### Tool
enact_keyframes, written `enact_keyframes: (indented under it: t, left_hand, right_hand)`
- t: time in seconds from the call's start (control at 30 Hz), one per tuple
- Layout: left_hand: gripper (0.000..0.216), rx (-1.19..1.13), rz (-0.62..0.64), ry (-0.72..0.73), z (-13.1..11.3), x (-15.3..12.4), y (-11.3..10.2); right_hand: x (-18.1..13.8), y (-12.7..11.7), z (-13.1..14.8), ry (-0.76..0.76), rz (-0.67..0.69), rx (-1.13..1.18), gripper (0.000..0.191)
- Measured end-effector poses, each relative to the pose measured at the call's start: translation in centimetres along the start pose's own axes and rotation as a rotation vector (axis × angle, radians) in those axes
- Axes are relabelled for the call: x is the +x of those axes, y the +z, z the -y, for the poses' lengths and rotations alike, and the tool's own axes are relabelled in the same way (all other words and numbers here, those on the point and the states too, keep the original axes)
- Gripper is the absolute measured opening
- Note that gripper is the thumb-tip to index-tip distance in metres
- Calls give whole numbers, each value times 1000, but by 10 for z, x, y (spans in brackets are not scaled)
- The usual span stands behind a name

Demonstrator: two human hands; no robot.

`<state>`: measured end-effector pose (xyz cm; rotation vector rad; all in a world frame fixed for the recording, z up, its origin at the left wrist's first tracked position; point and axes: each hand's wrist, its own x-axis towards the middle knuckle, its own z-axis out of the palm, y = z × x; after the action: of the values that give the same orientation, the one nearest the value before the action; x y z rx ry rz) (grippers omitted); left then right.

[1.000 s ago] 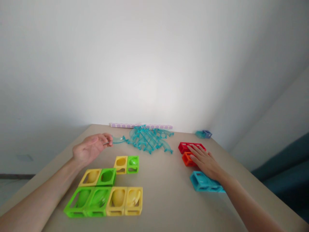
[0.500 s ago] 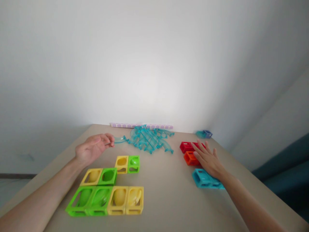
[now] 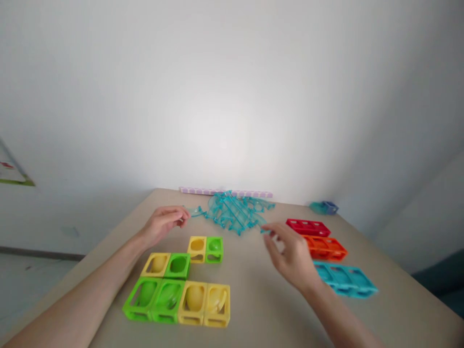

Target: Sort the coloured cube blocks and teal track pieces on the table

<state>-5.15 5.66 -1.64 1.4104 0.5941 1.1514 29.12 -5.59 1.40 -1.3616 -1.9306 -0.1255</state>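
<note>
From where I'm standing, left hand (image 3: 166, 223) curled beside a curved translucent teal plastic piece (image 3: 196, 211), right hand (image 3: 292, 253) pinched narrow at near edge of teal plastic pile (image 3: 232, 212) between them, can't tell if either grips, hollow green-and-yellow plastic cubes (image 3: 195, 296) nearside of left.

My curled left hand (image 3: 165, 224) covers the near end of a translucent teal curved plastic track piece (image 3: 196, 211), so whether I hold it can't be told. Beside my right hand (image 3: 292, 253), its back and wrist hide the inner ends of an orange plastic row of open cubes (image 3: 325, 248) and a blue plastic row of open cubes (image 3: 348, 279), the latter blurred. Far out beyond my left hand, a white green-edged board (image 3: 12, 169) is cut off, its red marks too small to read.
</note>
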Motion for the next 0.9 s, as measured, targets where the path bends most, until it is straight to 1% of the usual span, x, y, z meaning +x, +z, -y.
enact_keyframes:
  t: [0.03, 0.07, 0.13, 0.17, 0.2, 0.27, 0.33, 0.47, 0.53, 0.6, 0.67, 0.77, 0.83, 0.9]
  left_hand:
    - [17, 67, 27, -55, 1, 0, 0]
    - [19, 133, 73, -114, 2, 0, 0]
    - [29, 247, 207, -220, 3, -2, 0]
    - [36, 278, 289, -266, 4, -2, 1]
    - [41, 276, 345, -288, 5, -3, 3]
    - [45, 294, 410, -316, 7, -3, 6]
    - [40, 360, 397, -336, 8, -3, 9]
    - [29, 422, 290, -297, 6, -1, 14]
    - [28, 406, 276, -286, 5, -1, 15]
    - [28, 397, 273, -283, 4, -1, 17]
    - [29, 398, 262, -289, 4, -1, 17]
    - [30, 399, 256, -300, 7, 0, 17]
    - [31, 407, 254, -297, 10, 1, 16]
    - [32, 423, 254, -283, 11, 2, 15]
  right_hand:
    - [3, 17, 20, -17, 97, 75, 26]
    - [6, 34, 35, -49, 184, 122, 33]
    - [11, 65, 55, -74, 244, 181, 48]
    - [12, 78, 59, -72, 276, 222, 49]
    - [13, 87, 60, -71, 310, 266, 48]
    - [13, 98, 56, -72, 372, 351, 43]
    - [13, 100, 50, -51, 403, 401, 38]
    - [12, 95, 47, 61, 419, 414, 31]
    - [11, 92, 47, 67, 429, 435, 32]
    - [9, 90, 47, 65, 439, 465, 40]
    - [7, 87, 46, 94, 440, 470, 45]
    - [6, 81, 47, 141, 408, 408, 40]
    - [10, 79, 53, 125, 368, 346, 38]
    - [17, 79, 62, 55, 361, 300, 38]
